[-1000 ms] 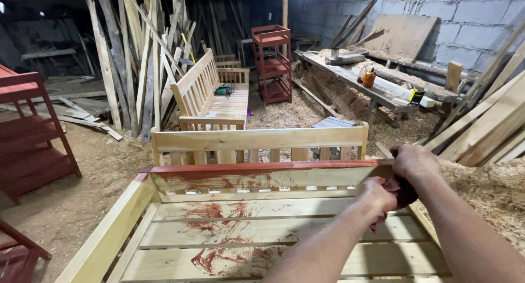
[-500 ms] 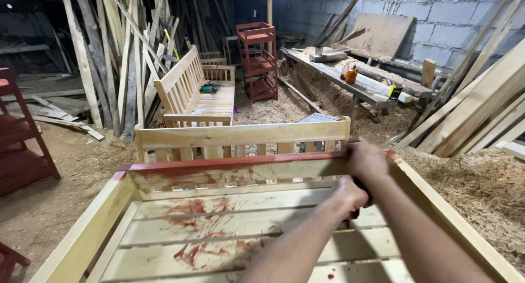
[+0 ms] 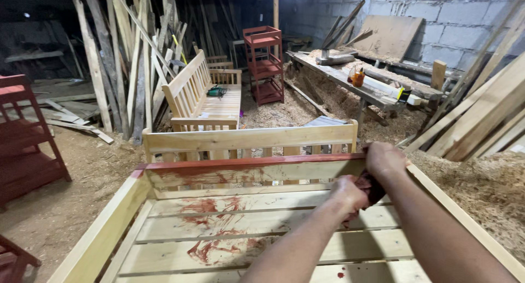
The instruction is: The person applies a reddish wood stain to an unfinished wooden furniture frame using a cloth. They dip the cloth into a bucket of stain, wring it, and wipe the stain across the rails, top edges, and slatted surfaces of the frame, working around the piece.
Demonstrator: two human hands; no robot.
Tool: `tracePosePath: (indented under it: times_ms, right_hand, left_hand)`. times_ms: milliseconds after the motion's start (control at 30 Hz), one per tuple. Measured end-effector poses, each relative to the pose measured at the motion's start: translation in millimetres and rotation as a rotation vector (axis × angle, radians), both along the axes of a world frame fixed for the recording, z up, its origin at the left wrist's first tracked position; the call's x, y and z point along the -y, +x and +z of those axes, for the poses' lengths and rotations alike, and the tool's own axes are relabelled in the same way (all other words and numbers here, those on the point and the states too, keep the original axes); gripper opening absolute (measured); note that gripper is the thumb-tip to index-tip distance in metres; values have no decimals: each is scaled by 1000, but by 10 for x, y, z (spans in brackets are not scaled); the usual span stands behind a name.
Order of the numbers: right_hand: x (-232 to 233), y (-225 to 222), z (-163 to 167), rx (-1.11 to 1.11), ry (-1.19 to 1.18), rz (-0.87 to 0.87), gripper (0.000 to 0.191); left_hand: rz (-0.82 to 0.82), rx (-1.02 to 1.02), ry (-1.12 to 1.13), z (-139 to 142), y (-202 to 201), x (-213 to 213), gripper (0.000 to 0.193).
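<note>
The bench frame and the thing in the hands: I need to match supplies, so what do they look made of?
Bench frame: pale bare wood with visible grain, its top rail coated in red stain or paint. Both hands grip a dark red wad, seemingly soft cloth, though mostly hidden.

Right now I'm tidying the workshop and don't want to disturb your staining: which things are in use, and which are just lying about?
In use:
- left hand and right hand, both on a dark red rag
- wooden frame, its top rail stained red

Lying about:
- bare wooden bench
- red shelf unit
- leaning planks
- sawdust pile
</note>
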State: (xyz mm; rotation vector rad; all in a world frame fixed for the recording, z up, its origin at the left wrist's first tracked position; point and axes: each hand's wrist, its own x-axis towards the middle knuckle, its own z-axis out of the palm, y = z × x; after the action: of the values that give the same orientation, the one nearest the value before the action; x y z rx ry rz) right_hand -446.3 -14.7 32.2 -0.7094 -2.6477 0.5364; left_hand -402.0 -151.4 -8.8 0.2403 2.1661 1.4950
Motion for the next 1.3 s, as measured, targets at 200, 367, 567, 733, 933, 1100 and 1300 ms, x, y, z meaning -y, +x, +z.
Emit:
tracePosePath:
  times_ms: [200,367,567,733,933,1100,1300]
  right_hand:
    - [-571,-35,77,94,154,-7,33]
    - [-781,-131,-45,139,150,-133,40]
    - [-660,-226,-15,210,249,-8,35]
    - [134,-255,-241,-18,4,30,36]
    - [505,-263,-335,12,297,186,34]
    - [-92,-193,-465,-88,120,12,31]
    - [-792,-118,-49,257,332,-143,40]
  left_hand:
    - [41,233,393,113,-15,-456,39]
    - [-97,-167,-98,103,1,-436,45]
    - [-42,-54,14,91,-62,-300,44]
    - [46,72,187,-73,-310,-193,43]
    - [74,176,282,-228,-420,67,42]
    - [-13,44,80,-184,-293,-60,41]
    - [-77,-42,13,-172,-203,-412,40]
